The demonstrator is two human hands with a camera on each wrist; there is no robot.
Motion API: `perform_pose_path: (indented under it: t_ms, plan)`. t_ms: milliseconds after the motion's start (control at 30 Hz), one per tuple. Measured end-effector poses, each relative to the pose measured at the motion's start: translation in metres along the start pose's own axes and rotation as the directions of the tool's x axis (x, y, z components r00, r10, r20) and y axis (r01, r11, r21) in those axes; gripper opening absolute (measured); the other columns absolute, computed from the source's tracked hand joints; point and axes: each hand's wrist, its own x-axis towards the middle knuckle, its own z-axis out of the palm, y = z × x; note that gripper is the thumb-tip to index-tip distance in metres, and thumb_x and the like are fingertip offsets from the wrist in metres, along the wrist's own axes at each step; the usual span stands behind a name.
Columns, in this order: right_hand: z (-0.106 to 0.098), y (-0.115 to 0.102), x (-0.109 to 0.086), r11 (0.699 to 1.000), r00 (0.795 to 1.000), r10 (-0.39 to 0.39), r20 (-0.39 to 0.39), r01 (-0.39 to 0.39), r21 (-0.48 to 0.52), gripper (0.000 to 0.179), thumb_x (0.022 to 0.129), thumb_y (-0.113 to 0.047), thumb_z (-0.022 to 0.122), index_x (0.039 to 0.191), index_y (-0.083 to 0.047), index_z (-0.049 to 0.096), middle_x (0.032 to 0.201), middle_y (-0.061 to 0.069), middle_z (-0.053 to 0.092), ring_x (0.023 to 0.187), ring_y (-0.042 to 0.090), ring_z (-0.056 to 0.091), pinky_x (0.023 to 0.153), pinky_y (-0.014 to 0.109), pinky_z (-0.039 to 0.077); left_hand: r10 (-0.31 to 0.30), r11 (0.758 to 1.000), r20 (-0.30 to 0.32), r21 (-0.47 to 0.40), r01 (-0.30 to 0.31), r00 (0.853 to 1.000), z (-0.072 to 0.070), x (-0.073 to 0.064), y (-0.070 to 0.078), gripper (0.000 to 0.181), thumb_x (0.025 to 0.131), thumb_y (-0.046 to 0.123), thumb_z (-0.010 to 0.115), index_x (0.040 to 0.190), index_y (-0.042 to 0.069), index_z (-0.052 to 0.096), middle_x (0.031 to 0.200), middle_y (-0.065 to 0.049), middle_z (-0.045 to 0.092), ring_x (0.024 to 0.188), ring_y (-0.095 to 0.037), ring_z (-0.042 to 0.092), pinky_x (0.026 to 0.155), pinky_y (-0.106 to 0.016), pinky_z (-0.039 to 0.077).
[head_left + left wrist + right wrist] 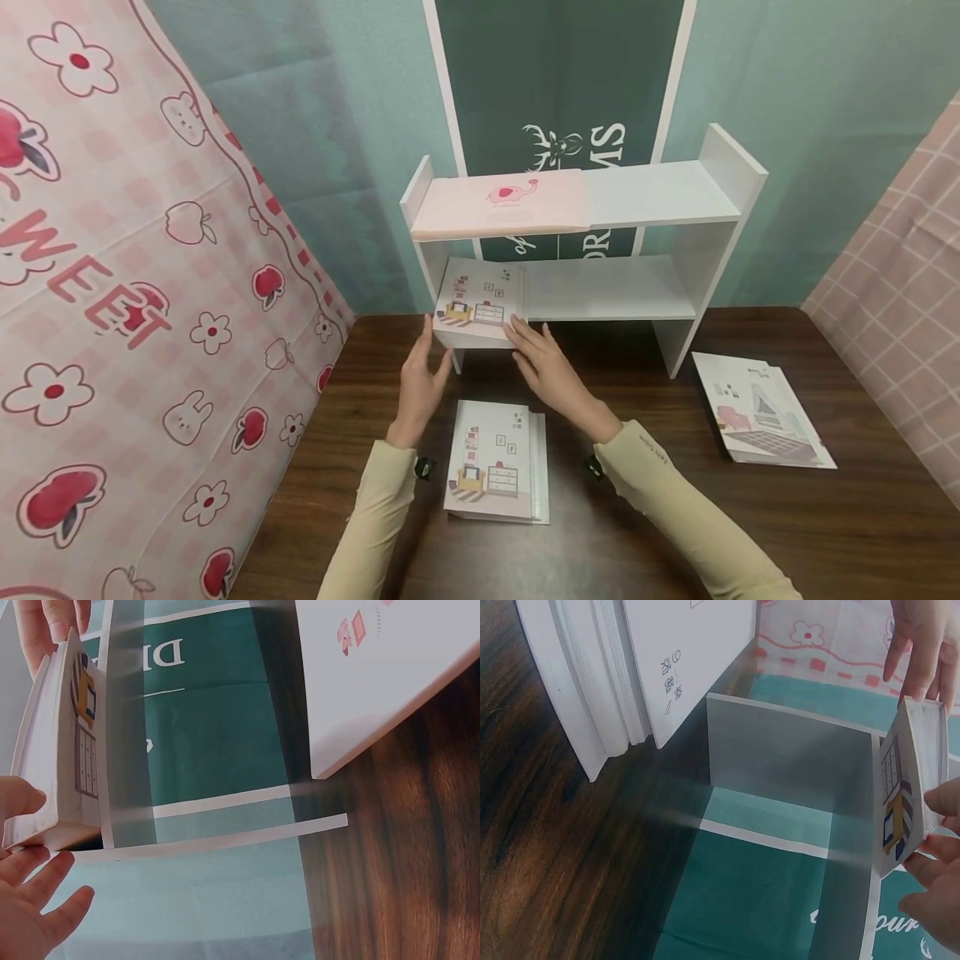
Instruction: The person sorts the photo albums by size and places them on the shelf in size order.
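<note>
A thick stack of books (480, 304) with a room drawing on its top cover lies flat at the left end of the lower board of a white shelf (611, 287). Its front edge sticks out past the board. My left hand (422, 387) is at the stack's left front corner, fingers straight and spread, with the thumb at the front edge. At the opposite corner, my right hand (558, 379) touches the stack with extended fingertips. In the right wrist view, the right thumb lies against the white edge of the books (922, 757). More books (491, 462) with the same drawing lie between my forearms.
Another pile of books (761, 412) with a room drawing lies to the right on the dark wooden table (630, 525). A pink item with an elephant (498, 204) covers the upper board's left half. Patterned cloth (150, 333) hangs at the left.
</note>
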Motion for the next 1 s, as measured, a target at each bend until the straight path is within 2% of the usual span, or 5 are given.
perform_pose_path:
  t_ms: [300, 533, 1000]
  plan:
    - [0.0012, 0.0001, -0.0003, 0.998, 0.996, -0.004, 0.085, 0.009, -0.062, 0.061, 0.093, -0.019, 0.056, 0.146, -0.008, 0.027, 0.152, 0.010, 0.023, 0.139, 0.027, 0.025, 0.111, 0.056, 0.013, -0.006, 1.000, 0.014, -0.006, 0.006, 1.000, 0.0011, 0.0007, -0.0002, 0.075, 0.087, 0.005, 0.063, 0.148, 0.010, 0.020, 0.146, -0.012, 0.036, 0.131, -0.026, 0.039, 0.100, -0.044, 0.039]
    - [0.0037, 0.0008, -0.0004, 0.994, 0.990, 0.029, 0.139, -0.014, -0.109, 0.069, 0.095, -0.025, 0.052, 0.149, -0.007, 0.014, 0.156, 0.008, 0.010, 0.142, 0.025, 0.014, 0.111, 0.057, 0.010, -0.032, 0.999, 0.032, -0.010, 0.032, 0.999, 0.0019, 0.0006, -0.0018, 0.075, 0.089, 0.008, 0.061, 0.149, 0.015, 0.017, 0.148, -0.009, 0.035, 0.132, -0.021, 0.037, 0.103, -0.040, 0.038]
    - [0.0073, 0.0032, 0.0005, 0.989, 0.988, 0.032, 0.152, -0.009, -0.146, 0.077, 0.093, -0.026, 0.055, 0.150, -0.008, 0.005, 0.156, 0.006, 0.003, 0.143, 0.026, 0.008, 0.111, 0.057, 0.008, -0.042, 0.999, 0.052, 0.022, 0.041, 0.998, 0.0013, 0.0024, 0.0000, 0.077, 0.088, 0.008, 0.062, 0.149, 0.013, 0.015, 0.146, -0.012, 0.036, 0.130, -0.027, 0.039, 0.101, -0.044, 0.039]
